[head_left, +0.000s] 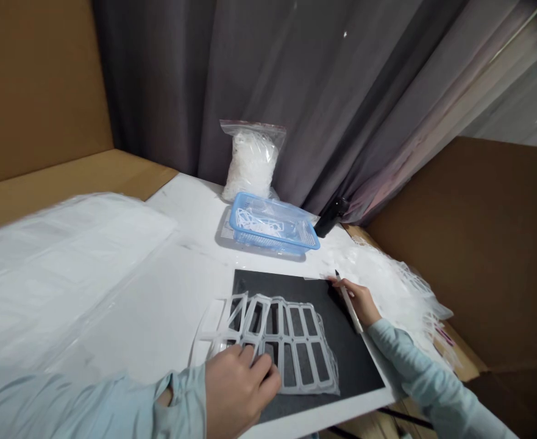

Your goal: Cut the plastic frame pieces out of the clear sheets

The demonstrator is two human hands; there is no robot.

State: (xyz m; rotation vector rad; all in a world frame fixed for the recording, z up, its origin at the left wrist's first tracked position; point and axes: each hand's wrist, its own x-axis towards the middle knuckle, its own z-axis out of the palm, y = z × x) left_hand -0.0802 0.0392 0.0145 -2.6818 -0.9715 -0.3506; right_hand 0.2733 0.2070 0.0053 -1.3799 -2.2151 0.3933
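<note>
A white plastic grid frame (291,341) with several rectangular openings lies on a black mat (341,341) on the white table. My left hand (238,390) presses on the frame's near left corner, fingers curled and closed on its edge. My right hand (359,302) rests at the mat's far right edge, closed round a thin white pen-like tool (348,305) whose dark tip points away from me. Both sleeves are light blue.
A blue basket (272,228) with white plastic scraps stands behind the mat. A clear bag of white pieces (252,161) leans on the grey curtain. Loose white frames (396,286) pile at the right. Clear-wrapped sheets (62,256) lie at left. Cardboard walls flank both sides.
</note>
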